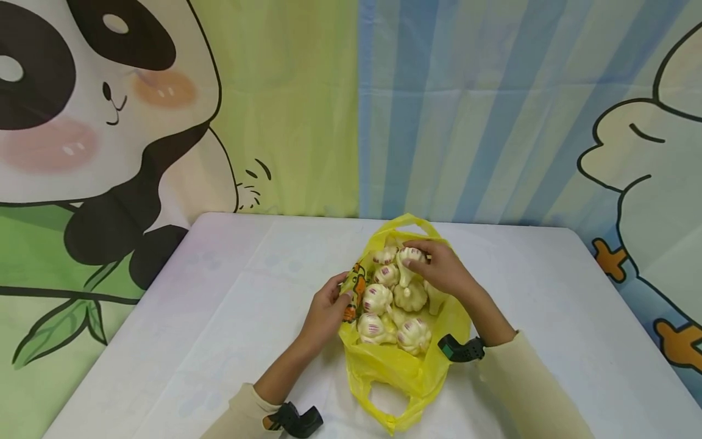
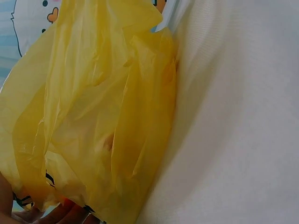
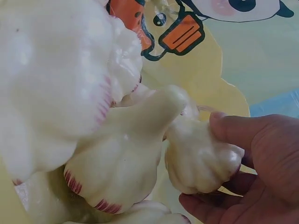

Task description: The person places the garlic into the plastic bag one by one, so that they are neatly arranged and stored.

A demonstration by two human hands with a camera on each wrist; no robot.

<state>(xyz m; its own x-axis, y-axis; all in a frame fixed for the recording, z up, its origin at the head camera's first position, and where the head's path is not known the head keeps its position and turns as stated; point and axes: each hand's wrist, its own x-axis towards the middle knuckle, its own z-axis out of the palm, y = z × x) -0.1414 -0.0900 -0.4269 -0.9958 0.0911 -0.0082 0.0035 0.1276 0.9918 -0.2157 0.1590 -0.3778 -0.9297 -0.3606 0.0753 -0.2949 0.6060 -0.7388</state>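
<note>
We see a garlic bulb (image 1: 410, 258) at the far end of the pile in the yellow bag (image 1: 408, 366), mid-table. Right hand (image 1: 446, 268) has its fingers (image 3: 243, 135) curled around that bulb. Left hand (image 1: 325, 312) pinches the bag's left edge. More garlic bulbs (image 1: 392, 314) fill the bag; white table (image 1: 219, 317) underneath.

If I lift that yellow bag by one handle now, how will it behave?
Likely floppy: the yellow plastic bag is thin and crumpled. The garlic bulbs lie loose at its open mouth, so they would probably roll or spill. The left hand holds its edge.
</note>
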